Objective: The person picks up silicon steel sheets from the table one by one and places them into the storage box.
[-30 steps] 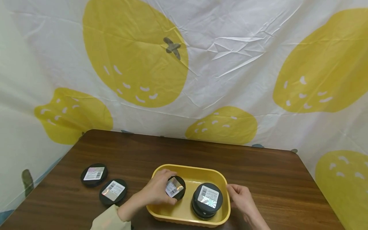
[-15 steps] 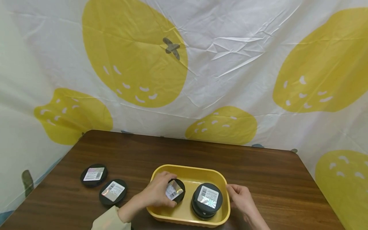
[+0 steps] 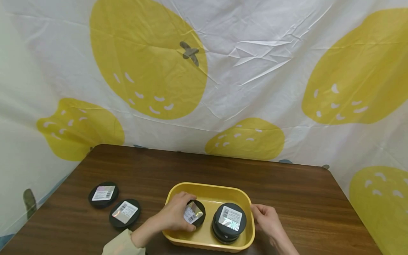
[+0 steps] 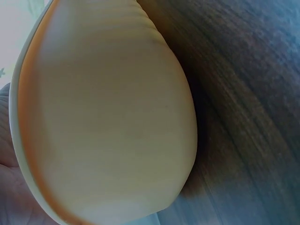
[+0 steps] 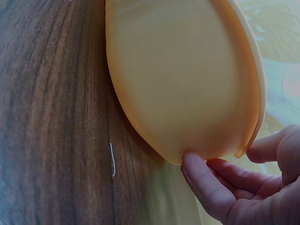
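Observation:
A yellow plastic bin (image 3: 213,245) stands near the front of the table. Over its left rim reaches my left hand (image 3: 177,214), whose thumb and fingers hold a round black disc (image 3: 195,213) with a white and holographic label. At the right end of the bin, a short stack of similar black discs (image 3: 229,221) sits inside. My right hand (image 3: 267,220) grips the bin's right rim; the right wrist view has its thumb at the lip and its fingers (image 5: 206,183) against the outer wall. The bin wall (image 4: 108,112) hides most of the left hand in the left wrist view.
Two more labelled black discs, a far one (image 3: 103,194) and a nearer one (image 3: 125,213), lie on the dark wooden table (image 3: 287,191) left of the bin. A white cloth (image 3: 242,85) printed with yellow fruit hangs behind the table.
Almost nothing has moved. The left hand and its disc have shifted very slightly in the bin; the right hand stays at the rim.

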Demonstrator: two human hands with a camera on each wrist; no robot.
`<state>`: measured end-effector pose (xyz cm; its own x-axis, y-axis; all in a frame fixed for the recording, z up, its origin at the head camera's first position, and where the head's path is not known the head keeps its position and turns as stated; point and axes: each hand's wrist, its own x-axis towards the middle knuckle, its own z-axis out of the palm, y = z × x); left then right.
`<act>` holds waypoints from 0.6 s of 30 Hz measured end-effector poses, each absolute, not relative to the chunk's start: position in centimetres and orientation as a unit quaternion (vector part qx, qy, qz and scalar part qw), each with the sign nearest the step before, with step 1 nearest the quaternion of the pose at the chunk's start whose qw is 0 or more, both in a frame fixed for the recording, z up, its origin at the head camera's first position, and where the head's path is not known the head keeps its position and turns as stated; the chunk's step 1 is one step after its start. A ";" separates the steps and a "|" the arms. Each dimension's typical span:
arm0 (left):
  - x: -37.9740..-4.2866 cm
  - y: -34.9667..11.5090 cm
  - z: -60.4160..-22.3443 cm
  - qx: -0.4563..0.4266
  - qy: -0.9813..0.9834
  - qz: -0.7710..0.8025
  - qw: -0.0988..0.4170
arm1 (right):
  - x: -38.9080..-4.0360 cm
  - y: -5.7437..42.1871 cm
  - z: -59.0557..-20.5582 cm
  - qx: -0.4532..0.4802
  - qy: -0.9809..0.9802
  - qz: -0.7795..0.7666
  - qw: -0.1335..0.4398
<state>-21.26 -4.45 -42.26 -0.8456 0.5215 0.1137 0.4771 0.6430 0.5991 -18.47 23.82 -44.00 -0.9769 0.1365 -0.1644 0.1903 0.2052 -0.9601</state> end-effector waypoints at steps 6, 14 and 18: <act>-21.3 -4.4 -42.6 0.282 0.907 0.312 0.027 | -18.5 23.8 -44.0 0.105 0.777 -0.620 0.023; -21.3 -4.2 -43.0 0.289 0.907 0.305 0.016 | -18.5 23.8 -44.1 0.109 0.780 -0.616 0.020; -21.3 -4.1 -43.1 0.291 0.909 0.299 0.019 | -18.5 23.8 -44.1 0.106 0.776 -0.621 0.022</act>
<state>-21.33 -4.10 -43.15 -0.8300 0.5400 0.1395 0.5172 0.6517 0.5548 -18.48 23.82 -44.15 -0.9764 0.1375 -0.1665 0.1927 0.2063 -0.9593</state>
